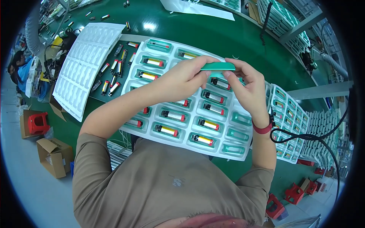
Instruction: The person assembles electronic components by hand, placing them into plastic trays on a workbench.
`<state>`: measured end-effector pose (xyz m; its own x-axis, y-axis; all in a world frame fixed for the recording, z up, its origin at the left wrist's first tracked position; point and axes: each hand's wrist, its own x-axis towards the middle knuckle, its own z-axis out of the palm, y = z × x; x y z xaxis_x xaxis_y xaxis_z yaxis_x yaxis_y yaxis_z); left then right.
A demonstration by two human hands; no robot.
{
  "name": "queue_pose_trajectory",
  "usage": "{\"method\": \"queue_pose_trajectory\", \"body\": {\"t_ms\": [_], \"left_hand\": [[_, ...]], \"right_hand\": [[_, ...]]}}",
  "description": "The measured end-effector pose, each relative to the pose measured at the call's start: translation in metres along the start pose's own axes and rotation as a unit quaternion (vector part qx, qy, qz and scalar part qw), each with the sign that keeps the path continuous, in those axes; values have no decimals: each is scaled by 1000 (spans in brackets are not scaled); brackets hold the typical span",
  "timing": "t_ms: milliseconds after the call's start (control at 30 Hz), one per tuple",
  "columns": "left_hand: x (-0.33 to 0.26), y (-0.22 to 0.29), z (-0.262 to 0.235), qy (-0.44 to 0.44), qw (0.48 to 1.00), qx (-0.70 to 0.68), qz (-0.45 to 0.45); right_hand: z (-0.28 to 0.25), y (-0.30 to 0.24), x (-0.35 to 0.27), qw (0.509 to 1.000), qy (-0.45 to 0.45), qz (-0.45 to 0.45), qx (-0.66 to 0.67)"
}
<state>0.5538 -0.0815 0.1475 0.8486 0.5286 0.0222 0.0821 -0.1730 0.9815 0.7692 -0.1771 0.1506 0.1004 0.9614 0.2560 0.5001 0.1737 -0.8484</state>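
Both my hands hold one green plastic case [217,67] above the white tray [192,110]. My left hand [192,76] pinches its left end, and my right hand [247,78] grips the right end. Rows of green case shells sit in the tray's pockets under my hands. Many carry a small cylindrical battery cell [201,140] with a red end and yellow or silver wrap. A few shells at the tray's right side, such as one green shell [233,148], hold no cell. A red wristband [262,130] with a black cord circles my right wrist.
Stacked white trays [85,64] lean at the left, beside loose battery cells [114,88] on the green bench [152,22]. Another filled tray [285,125] lies to the right. The black cord [304,136] runs off rightward. A co-worker [19,70] sits at far left.
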Motion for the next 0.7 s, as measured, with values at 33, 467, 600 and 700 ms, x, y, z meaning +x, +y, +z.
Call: {"method": "queue_pose_trajectory", "body": {"t_ms": [33, 467, 600, 700], "left_hand": [[-1, 6, -1, -3, 1000, 27, 5], [-1, 9, 1, 80, 914, 308, 253], [6, 15, 1, 110, 796, 486, 344], [9, 15, 2, 100, 806, 482, 329]], "right_hand": [[-3, -5, 2, 1000, 2, 0, 3], [3, -13, -21, 953, 74, -234, -179], [2, -10, -18, 879, 120, -336, -317], [6, -4, -28, 915, 109, -276, -274]]}}
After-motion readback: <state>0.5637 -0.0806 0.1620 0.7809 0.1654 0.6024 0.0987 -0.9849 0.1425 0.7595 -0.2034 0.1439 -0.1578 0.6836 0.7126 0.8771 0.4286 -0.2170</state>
